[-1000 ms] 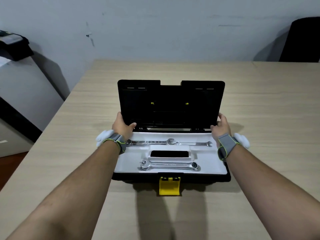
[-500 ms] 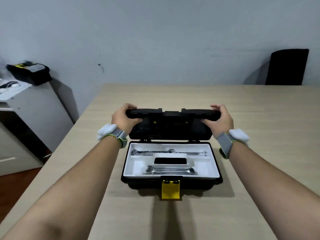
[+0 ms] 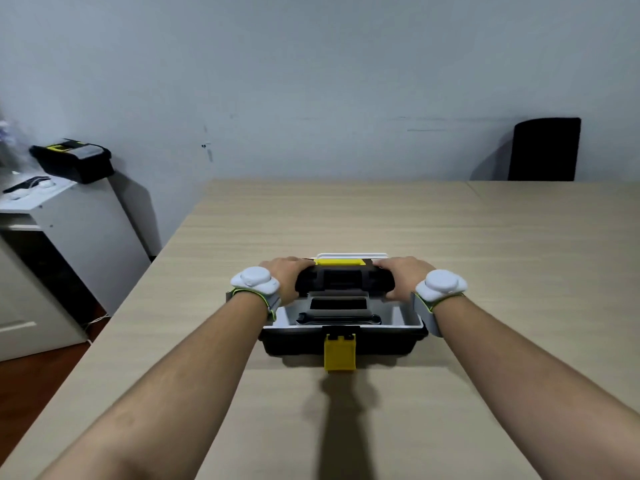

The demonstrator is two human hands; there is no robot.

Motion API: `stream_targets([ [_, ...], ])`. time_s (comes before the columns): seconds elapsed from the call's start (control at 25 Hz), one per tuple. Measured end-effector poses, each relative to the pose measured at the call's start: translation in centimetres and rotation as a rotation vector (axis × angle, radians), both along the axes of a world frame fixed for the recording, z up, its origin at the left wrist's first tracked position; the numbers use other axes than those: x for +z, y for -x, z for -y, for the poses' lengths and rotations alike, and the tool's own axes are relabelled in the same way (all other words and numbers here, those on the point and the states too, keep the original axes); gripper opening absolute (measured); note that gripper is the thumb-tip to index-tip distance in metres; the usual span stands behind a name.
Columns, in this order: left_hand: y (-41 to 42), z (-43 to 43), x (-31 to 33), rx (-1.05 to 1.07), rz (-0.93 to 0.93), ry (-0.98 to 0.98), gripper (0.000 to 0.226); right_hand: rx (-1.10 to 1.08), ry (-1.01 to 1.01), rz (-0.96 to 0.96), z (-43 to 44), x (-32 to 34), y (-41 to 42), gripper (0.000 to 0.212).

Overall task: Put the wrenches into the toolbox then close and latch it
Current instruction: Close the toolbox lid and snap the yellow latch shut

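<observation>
A black toolbox [image 3: 301,342] sits on the wooden table in front of me. Its black lid [image 3: 344,280] is tipped well forward over the box, with a gap still showing the white tray [image 3: 405,317] inside. One wrench [image 3: 337,319] lies in the tray's front slot; the others are hidden under the lid. My left hand [image 3: 285,277] grips the lid's left end and my right hand [image 3: 398,275] grips its right end. The yellow latch [image 3: 339,353] hangs down loose at the front of the box.
The wooden table [image 3: 485,271] stretches far back and to the right. A white cabinet [image 3: 79,244] stands left of the table, with a second black toolbox [image 3: 74,161] on it. A black chair back [image 3: 543,150] rises behind the table's far right.
Both hands have swung the lid from upright down and forward over the tray, so most of the tray and the rear wrenches are now covered. My view has tilted up.
</observation>
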State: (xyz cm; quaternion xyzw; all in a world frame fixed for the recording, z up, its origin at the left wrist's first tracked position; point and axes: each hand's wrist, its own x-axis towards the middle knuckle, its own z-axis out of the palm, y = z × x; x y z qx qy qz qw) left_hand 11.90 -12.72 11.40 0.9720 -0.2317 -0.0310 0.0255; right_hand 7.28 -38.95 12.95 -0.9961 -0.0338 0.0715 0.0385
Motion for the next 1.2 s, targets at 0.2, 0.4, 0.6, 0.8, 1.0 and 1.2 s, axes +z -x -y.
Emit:
stream_targets([
  [0.2, 3.1, -0.7, -3.5, -0.003, -0.074, -0.044, 0.088, 0.047, 0.065, 0.029, -0.7, -4.2, 3.8, 0.074],
  [0.4, 5.3, -1.5, -6.3, 0.012, -0.118, -0.032, 0.076, 0.024, -0.005, 0.091, -1.0, -8.3, 6.9, 0.078],
  [0.6, 5.1, -1.7, -7.3, 0.043, -0.129, 0.047, 0.059, 0.024, -0.040, 0.152, -1.0, -9.0, 8.1, 0.080],
  [0.8, 4.3, -1.8, -7.5, 0.047, -0.125, 0.044, 0.061, 0.002, -0.050, 0.449, -4.4, -7.9, 8.3, 0.042],
  [1.0, 4.2, -1.8, -7.9, 0.061, -0.123, 0.062, 0.061, 0.213, -0.078, 0.125, -8.6, -11.4, 9.3, 0.027],
  [1.2, 4.6, -1.8, -8.3, 0.065, -0.092, 0.079, 0.063, 0.169, -0.003, -0.294, -8.2, -13.9, 9.5, 0.065],
])
